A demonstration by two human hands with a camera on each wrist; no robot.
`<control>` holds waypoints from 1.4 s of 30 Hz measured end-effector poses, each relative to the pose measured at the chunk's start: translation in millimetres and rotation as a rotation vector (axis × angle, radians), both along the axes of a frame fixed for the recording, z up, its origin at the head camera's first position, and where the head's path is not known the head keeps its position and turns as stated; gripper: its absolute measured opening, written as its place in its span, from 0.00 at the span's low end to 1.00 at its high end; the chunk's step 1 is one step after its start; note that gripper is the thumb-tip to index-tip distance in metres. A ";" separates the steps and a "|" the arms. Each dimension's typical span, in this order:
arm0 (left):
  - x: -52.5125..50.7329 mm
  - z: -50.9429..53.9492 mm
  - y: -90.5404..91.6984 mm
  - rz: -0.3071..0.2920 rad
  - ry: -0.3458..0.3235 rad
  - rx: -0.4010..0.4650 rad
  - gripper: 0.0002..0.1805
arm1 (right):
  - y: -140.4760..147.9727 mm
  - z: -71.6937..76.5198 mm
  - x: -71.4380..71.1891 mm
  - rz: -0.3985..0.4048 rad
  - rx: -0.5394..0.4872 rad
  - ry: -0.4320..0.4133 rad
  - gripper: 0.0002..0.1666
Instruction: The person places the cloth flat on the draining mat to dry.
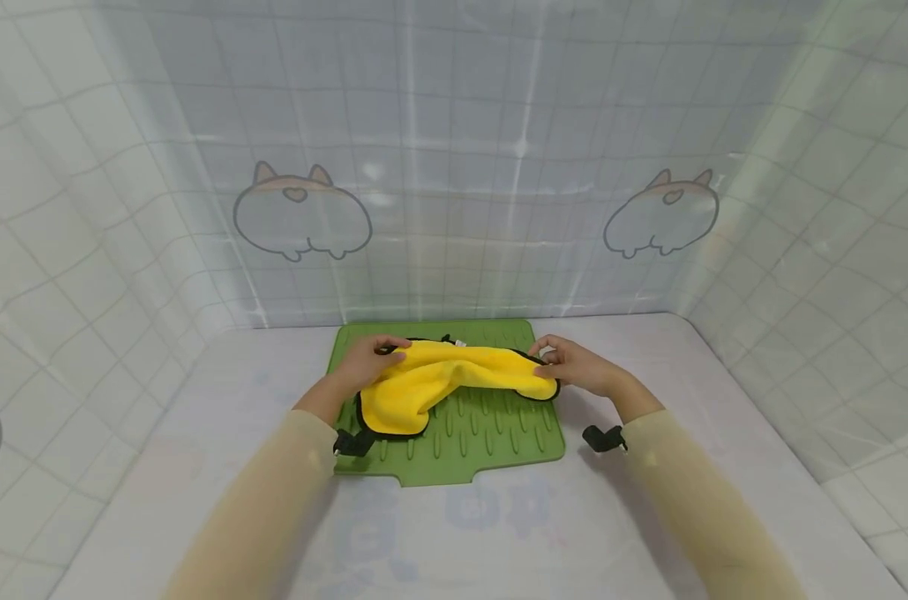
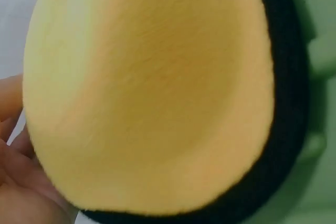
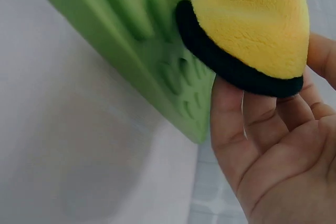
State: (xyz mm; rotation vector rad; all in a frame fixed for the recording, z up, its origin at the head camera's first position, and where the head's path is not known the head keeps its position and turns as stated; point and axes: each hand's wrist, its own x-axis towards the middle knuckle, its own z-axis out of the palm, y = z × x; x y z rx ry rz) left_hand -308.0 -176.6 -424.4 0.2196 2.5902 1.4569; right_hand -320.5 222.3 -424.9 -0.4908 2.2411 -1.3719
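Observation:
A yellow plush cloth with a dark bound edge hangs in a loose fold between both hands, over a green ridged mat. At its left end my left hand grips the cloth between thumb and fingers; a rounded corner droops below toward the mat. My right hand pinches the other end near the mat's right edge. Close up in the left wrist view, the yellow cloth covers most of the hand. In the right wrist view, fingers lie behind the dark edge of the cloth.
The mat lies on a pale, faintly printed table covering. Behind it rises a grid-patterned curtain with cartoon animal drawings, and similar grid walls stand at left and right. A black wrist device sits by each sleeve.

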 end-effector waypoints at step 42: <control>28.2 -6.6 -57.7 0.103 0.276 -0.275 0.29 | -86.7 21.0 -61.1 -0.257 0.100 0.380 0.13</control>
